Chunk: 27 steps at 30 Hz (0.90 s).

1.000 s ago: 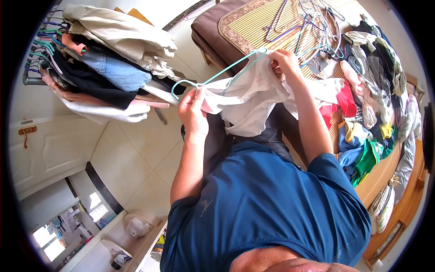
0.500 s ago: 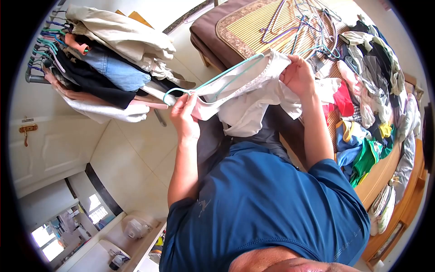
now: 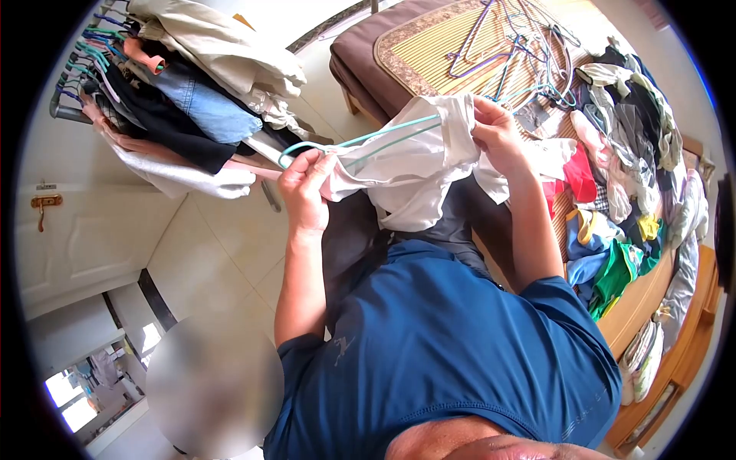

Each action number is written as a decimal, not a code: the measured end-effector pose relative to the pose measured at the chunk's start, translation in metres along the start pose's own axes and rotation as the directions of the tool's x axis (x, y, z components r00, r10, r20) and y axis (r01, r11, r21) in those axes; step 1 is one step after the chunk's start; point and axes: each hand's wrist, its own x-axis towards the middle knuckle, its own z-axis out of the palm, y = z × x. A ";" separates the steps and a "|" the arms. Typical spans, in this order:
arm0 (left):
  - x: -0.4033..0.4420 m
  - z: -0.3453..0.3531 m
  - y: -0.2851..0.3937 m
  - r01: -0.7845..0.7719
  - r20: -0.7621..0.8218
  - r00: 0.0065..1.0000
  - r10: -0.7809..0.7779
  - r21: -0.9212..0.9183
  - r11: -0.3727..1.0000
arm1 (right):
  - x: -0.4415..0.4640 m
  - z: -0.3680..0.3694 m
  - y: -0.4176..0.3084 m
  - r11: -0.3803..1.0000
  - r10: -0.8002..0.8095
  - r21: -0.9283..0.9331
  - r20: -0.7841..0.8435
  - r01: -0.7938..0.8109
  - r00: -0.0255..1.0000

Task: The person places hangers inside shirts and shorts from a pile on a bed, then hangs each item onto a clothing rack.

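A white garment (image 3: 418, 192) hangs between my two hands, with a teal clothes hanger (image 3: 368, 139) partly inside its opening. My left hand (image 3: 307, 188) is closed on the hanger near its hook, pinching the garment's edge there too. Closed on the white cloth at the other end, my right hand (image 3: 502, 142) holds the edge up. The hanger's far end lies against the white cloth, short of my right fingers. The garment's lower part drapes over my dark trousers.
Clothes hang on a rack (image 3: 70, 113) at the left. Loose hangers (image 3: 529, 57) lie on a mat (image 3: 406, 50) on the bed, beside piled clothes (image 3: 636, 115). A green garment (image 3: 613, 276) lies near the wooden edge. A white door (image 3: 84, 253) stands at the left.
The garment's right end has come over the hanger's far end, which stuck out above the cloth before. My left hand has shifted slightly left. A blurred round patch now covers the lower left.
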 end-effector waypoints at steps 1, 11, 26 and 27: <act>0.001 0.003 0.005 -0.008 0.015 1.000 0.008 0.006 1.000 | 0.000 -0.001 -0.001 0.993 -0.037 -0.114 0.043 0.041 0.998; 0.008 0.042 0.052 -0.043 0.121 0.992 0.023 0.164 0.986 | -0.012 0.011 -0.042 0.690 -0.133 -0.662 0.281 0.293 0.950; 0.031 0.040 0.135 -0.312 -0.049 0.944 0.327 0.190 0.931 | -0.010 -0.001 -0.066 0.903 -0.269 -0.282 0.216 0.324 0.939; 0.032 0.037 0.143 -0.304 -0.009 0.949 0.315 0.235 0.923 | -0.007 -0.001 -0.066 0.912 -0.306 -0.214 0.216 0.351 0.927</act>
